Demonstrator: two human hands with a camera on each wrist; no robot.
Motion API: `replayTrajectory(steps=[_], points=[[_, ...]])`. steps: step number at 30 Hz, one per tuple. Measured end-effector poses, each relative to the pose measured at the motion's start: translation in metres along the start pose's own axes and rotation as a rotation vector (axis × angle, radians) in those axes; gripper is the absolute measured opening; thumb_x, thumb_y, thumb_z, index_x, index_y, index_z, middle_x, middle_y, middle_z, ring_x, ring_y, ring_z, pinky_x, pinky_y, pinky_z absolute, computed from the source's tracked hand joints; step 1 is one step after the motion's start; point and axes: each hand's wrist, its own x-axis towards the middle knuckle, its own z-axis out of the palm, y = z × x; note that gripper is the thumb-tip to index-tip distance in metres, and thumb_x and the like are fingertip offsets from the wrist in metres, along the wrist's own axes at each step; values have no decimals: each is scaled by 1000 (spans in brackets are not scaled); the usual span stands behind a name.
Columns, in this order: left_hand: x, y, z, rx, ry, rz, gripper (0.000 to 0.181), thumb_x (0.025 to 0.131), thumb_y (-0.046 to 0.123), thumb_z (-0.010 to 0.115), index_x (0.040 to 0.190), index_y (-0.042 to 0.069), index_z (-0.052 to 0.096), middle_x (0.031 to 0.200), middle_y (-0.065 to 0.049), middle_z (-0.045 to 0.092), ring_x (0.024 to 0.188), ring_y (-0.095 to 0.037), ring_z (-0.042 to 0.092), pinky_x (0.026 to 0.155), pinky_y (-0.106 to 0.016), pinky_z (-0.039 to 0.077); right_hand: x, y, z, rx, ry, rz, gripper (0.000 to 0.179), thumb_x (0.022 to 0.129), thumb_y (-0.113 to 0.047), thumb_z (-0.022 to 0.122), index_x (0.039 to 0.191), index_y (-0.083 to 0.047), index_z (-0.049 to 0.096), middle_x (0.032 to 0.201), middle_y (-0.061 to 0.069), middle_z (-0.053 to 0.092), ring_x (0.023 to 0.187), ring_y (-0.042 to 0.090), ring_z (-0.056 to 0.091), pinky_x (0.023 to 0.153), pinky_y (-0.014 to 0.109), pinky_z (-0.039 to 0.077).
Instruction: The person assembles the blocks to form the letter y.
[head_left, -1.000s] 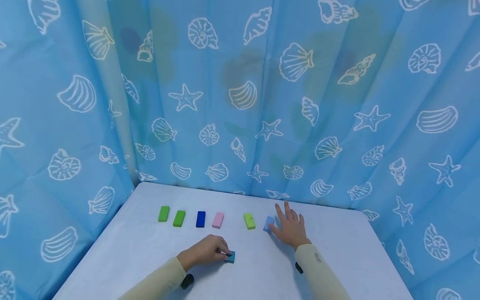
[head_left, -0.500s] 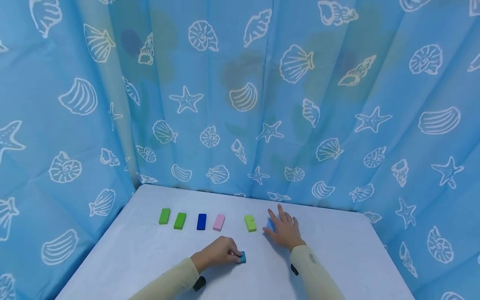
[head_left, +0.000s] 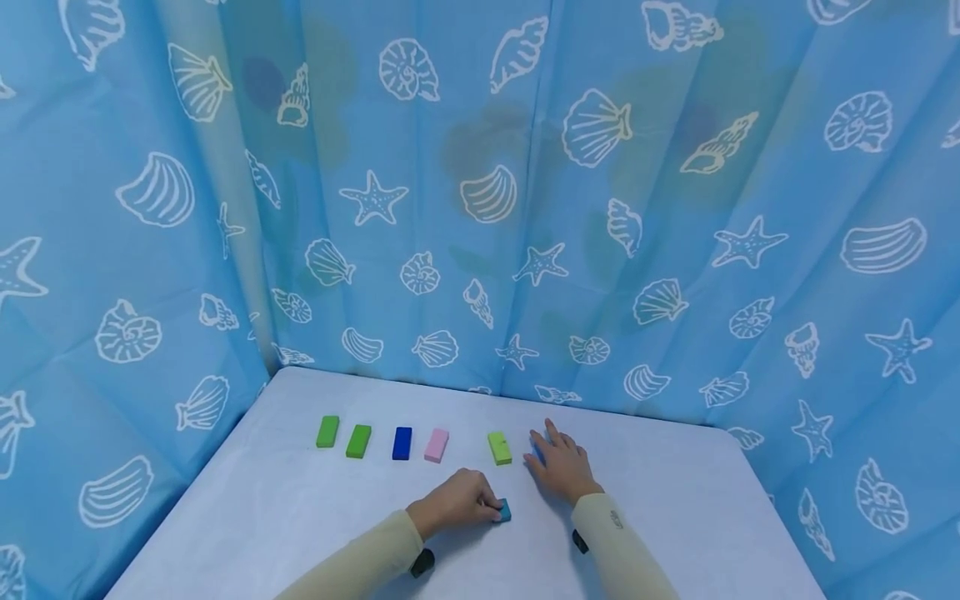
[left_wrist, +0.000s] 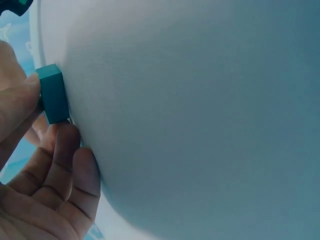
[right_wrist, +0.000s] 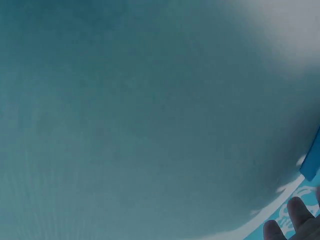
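A small teal block [head_left: 505, 511] is pinched between the thumb and fingers of my left hand [head_left: 456, 502], low over the white table. In the left wrist view the teal block [left_wrist: 55, 95] shows its long face, with the other fingers [left_wrist: 82, 180] loosely bent below. My right hand [head_left: 562, 469] lies over a light-blue block [head_left: 537, 452], its fingers spread, mostly covering it. At the right edge of the right wrist view, part of the blue block [right_wrist: 312, 157] shows near two fingertips [right_wrist: 300, 212]; contact there cannot be made out.
Left of my right hand lies a lime-green block [head_left: 499, 448]. Further left along the row are a pink block [head_left: 437, 446], a dark blue block [head_left: 402, 443] and two green blocks [head_left: 358, 442]. A blue shell-patterned curtain [head_left: 450, 125] stands behind the white table [head_left: 285, 508].
My left hand has moved right across the table with the teal block. My right hand has shifted slightly left and covers more of the light-blue block. The other blocks stay put.
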Motion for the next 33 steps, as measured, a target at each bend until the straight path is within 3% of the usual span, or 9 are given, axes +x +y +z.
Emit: replayTrajectory(steps=[4,8,16,25,33], points=[[8,3,3,-23,-5,-24,16,86,18,77,101,13,78,86,8,75,77,3,60,74,-17,50,2,1,2,6,2,8,56,99,-44,55,145,-13,50,153,14,45,141,40,39,113,62,29],[11,5,5,-35,14,-21,16,86,18,76,101,13,78,87,8,76,79,3,63,76,-17,52,4,2,2,14,23,22,59,97,-44,58,145,-11,49,148,13,51,138,38,44,112,61,31],[16,10,8,-27,24,16,16,87,16,76,101,10,78,89,5,77,81,2,66,76,-16,52,2,10,4,44,29,38,62,95,-42,64,144,-7,49,146,13,53,135,39,47,111,61,33],[21,12,16,-32,26,-21,13,86,17,77,98,12,79,86,6,77,77,2,64,75,-16,52,-5,20,3,67,19,24,60,95,-40,64,143,-8,51,146,15,53,134,39,47,110,59,36],[24,15,15,-6,43,-18,13,85,16,77,97,12,79,87,6,77,77,3,63,76,-16,53,-5,22,-5,189,17,95,62,92,-38,69,143,-8,50,146,20,49,135,41,45,108,58,39]])
